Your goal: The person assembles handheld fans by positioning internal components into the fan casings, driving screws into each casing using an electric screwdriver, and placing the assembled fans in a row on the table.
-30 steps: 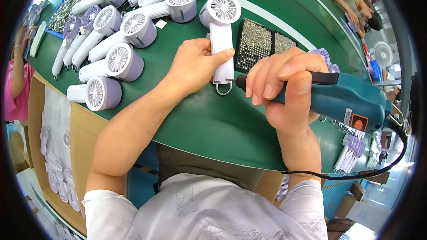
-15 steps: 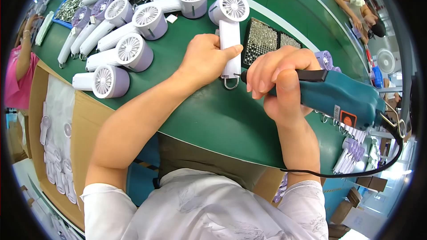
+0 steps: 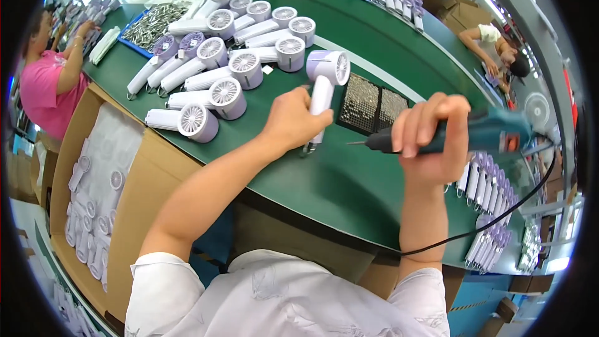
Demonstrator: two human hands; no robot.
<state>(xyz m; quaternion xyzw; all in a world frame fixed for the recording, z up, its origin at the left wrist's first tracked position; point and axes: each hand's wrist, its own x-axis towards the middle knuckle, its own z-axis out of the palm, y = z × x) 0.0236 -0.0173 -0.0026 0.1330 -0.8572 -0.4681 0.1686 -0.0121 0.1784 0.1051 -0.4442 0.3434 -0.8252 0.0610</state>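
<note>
My left hand (image 3: pixel 294 118) is closed around the white handle of a small handheld fan (image 3: pixel 322 95) with a lilac round head, its head pointing away from me and turned to the right. A metal loop hangs at the handle's lower end. My right hand (image 3: pixel 430 130) grips a teal and black electric screwdriver (image 3: pixel 483 133), its thin bit aimed left toward the fan but apart from it. A black tray (image 3: pixel 360 105) of small screws in two sections lies on the green table just beyond, between the fan and the screwdriver.
Several fans (image 3: pixel 245 70) lie in rows at the left, beside a blue tray (image 3: pixel 132 42) of metal parts. An open cardboard box (image 3: pixel 159 168) with more fans stands at my left. Finished-looking rows of fans (image 3: pixel 483 190) lie at the right. Co-workers sit at the far left and far right.
The screwdriver has pulled back right, its bit leaving the fan's lower end. My left hand has turned the fan so its head faces right. The view has shifted, showing more of the table.
</note>
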